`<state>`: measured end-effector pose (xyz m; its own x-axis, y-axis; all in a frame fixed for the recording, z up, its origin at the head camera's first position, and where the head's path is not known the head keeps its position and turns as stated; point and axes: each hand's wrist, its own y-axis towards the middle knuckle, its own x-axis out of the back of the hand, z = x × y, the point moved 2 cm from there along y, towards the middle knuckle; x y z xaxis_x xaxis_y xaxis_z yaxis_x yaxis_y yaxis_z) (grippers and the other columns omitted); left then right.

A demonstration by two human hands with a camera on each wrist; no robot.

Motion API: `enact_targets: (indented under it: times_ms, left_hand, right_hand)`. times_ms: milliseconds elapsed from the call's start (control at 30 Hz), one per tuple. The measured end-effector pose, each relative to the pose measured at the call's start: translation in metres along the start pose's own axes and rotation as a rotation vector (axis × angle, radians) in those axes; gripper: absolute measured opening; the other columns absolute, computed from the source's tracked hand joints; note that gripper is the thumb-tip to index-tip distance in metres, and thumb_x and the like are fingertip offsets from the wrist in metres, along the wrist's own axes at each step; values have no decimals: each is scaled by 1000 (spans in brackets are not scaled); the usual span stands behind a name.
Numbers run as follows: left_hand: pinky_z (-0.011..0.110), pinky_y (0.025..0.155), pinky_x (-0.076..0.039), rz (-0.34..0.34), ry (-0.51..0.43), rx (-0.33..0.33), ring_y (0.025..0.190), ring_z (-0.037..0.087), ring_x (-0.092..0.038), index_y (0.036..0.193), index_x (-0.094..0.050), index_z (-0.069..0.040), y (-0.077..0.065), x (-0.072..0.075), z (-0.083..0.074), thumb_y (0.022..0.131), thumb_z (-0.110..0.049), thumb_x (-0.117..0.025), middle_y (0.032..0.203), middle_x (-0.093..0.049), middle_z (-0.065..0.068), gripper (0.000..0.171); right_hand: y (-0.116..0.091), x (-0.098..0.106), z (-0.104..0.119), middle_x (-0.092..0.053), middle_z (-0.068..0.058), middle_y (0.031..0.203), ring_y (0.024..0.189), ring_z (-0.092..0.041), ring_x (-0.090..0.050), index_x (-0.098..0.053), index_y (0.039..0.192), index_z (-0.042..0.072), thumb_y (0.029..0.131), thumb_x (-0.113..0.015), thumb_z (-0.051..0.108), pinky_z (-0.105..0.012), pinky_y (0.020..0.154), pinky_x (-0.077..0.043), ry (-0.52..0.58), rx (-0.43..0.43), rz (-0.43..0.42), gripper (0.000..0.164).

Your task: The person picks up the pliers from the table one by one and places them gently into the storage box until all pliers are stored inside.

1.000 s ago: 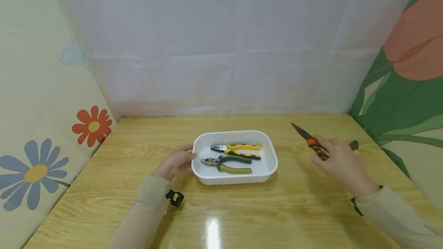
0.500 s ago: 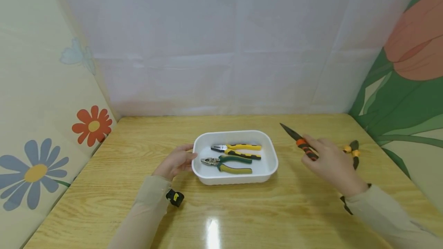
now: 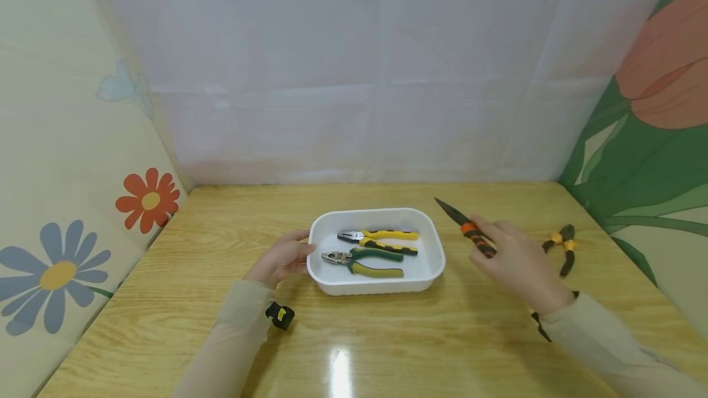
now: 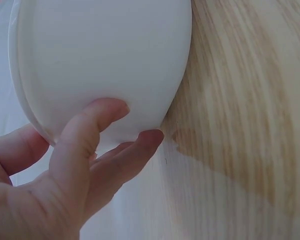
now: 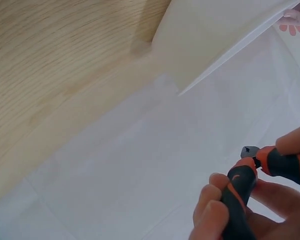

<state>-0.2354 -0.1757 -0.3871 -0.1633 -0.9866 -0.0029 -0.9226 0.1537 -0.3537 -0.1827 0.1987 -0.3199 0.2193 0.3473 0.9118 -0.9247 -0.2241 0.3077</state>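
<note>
My right hand (image 3: 514, 263) grips long-nose pliers (image 3: 474, 237) by their orange-and-black handles, dark tip pointing up-left, just right of a white plastic tray (image 3: 376, 288). The right wrist view has the fingers around both handles, which stand spread apart. At the tray's left end my left hand (image 3: 282, 258) holds the wall, thumb at the rim and fingers against the outside, as the left wrist view shows. Inside the tray lie combination pliers with yellow-and-black handles (image 3: 387, 234) and, nearer me, combination pliers with green handles (image 3: 376, 270).
On the table (image 3: 221, 220), right of my right hand, lie pliers with black-and-orange handles (image 3: 566, 233), jaws pointing away. A white cloth backdrop (image 3: 354, 78) closes off the back of the table. Flower-patterned panels (image 3: 66, 140) stand at both sides.
My right hand has moved left toward the tray with the long-nose pliers, uncovering the pliers lying at the right. The left hand and tray stay where they were.
</note>
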Motion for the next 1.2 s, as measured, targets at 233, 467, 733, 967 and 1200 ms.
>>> enact_targets:
  times_ms: [233, 467, 733, 967, 1200]
  left_hand:
    - [29, 66, -58, 26, -2, -20, 79, 18, -64, 147, -26, 10, 0, 0, 1, 98, 3, -46, 111, -62, 26, 53]
    - [30, 67, -58, 14, -5, -18, 81, 19, -64, 147, -27, 10, -1, 0, 0, 98, 3, -46, 117, -59, 30, 53]
    - [30, 66, -58, 1, 3, -8, 81, 19, -64, 147, -28, 9, -2, 0, -1, 98, 2, -47, 118, -59, 30, 53]
    - [30, 66, -58, -14, 1, 6, 83, 20, -65, 147, -29, 8, 0, 0, 0, 98, 2, -47, 122, -58, 32, 53]
    - [32, 68, -58, -11, -3, 0, 85, 21, -65, 147, -28, 9, 0, 0, 0, 98, 3, -47, 124, -55, 33, 53]
  right_hand:
    - [3, -1, 7, -61, -27, 108, 68, -24, -48, -51, 136, -5, 85, -63, 20, -28, 45, -35, 25, 8, 8, 59]
    - [5, -5, 12, -62, -22, 102, 63, -21, -45, -53, 134, -6, 83, -63, 18, -28, 44, -33, 40, 23, -1, 58]
    - [7, -9, 19, -64, -21, 101, 68, -23, -51, -58, 130, -3, 81, -68, 16, -31, 47, -41, -7, 84, -33, 54]
    - [9, -14, 27, -64, -21, 98, 68, -23, -54, -60, 128, -4, 81, -70, 17, -37, 52, -47, -23, 149, -51, 52]
    - [11, -18, 34, -62, -19, 98, 67, -22, -52, -58, 130, -2, 83, -66, 18, -33, 50, -45, -29, 152, -16, 52]
